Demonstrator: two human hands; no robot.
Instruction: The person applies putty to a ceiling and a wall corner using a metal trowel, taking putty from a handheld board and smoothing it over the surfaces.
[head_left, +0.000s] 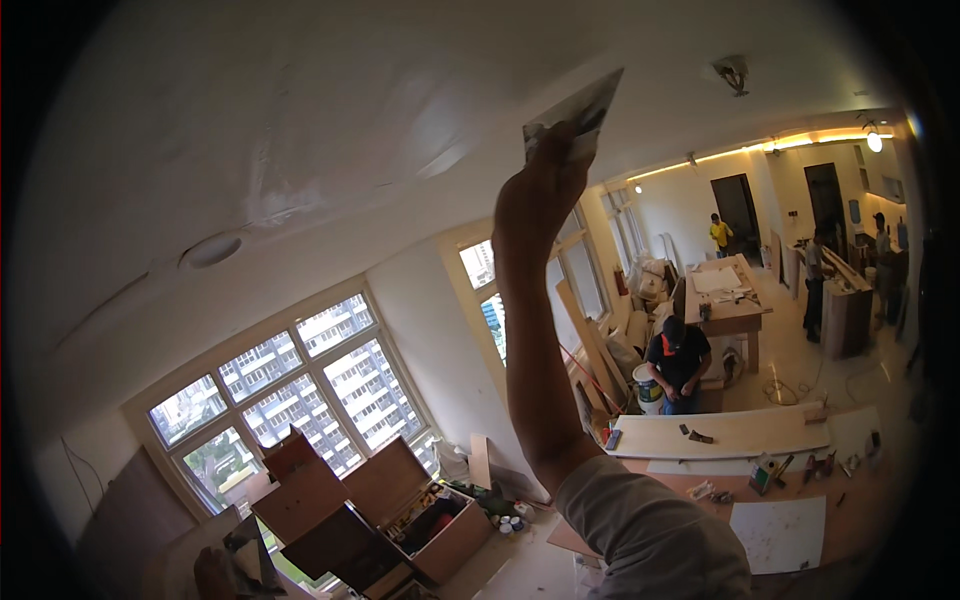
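My right hand (pixel 548 170) is raised high, its fingers closed round a wide flat putty knife (pixel 592 97). The blade lies close under the white ceiling (pixel 350 110); whether it touches cannot be made out. Smooth shiny streaks of wet-looking filler (pixel 285 203) show on the ceiling to the left. Low at the left edge, my left hand (pixel 212 575) is dark and partly cut off. It appears closed on a flat plate (pixel 245 552) with a dark-smeared surface, whose exact kind is hard to tell.
A round ceiling hole (pixel 213 250) and a light fitting (pixel 733 75) sit overhead. Below stand an open wooden toolbox (pixel 455 540), a bench top (pixel 720 435) with tools, and a wooden table (pixel 735 322). A person (pixel 678 365) sits beside a bucket (pixel 648 390); several others stand farther back.
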